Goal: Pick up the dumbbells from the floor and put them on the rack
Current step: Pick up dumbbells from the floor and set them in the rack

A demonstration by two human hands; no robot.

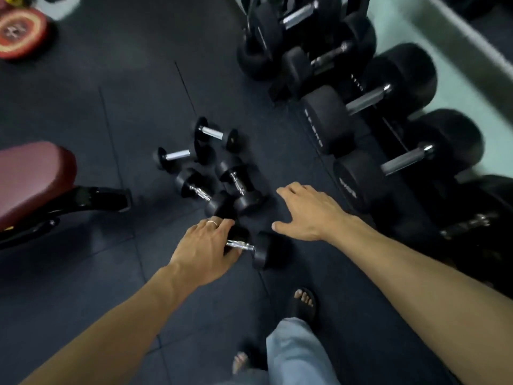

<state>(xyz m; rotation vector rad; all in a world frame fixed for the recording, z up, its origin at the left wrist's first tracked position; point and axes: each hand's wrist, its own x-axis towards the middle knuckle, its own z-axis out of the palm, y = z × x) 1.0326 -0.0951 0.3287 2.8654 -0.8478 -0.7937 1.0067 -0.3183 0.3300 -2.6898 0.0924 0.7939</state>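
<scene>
Nearest dumbbell (259,247) seemingly under left hand (204,250).

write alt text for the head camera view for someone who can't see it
Seen from above, a person's left hand grips one end of the nearest dumbbell on a dark gym floor, while the right hand hovers open beside it. Four more small dumbbells lie just beyond, and a rack of larger dumbbells stands to the right.
</scene>
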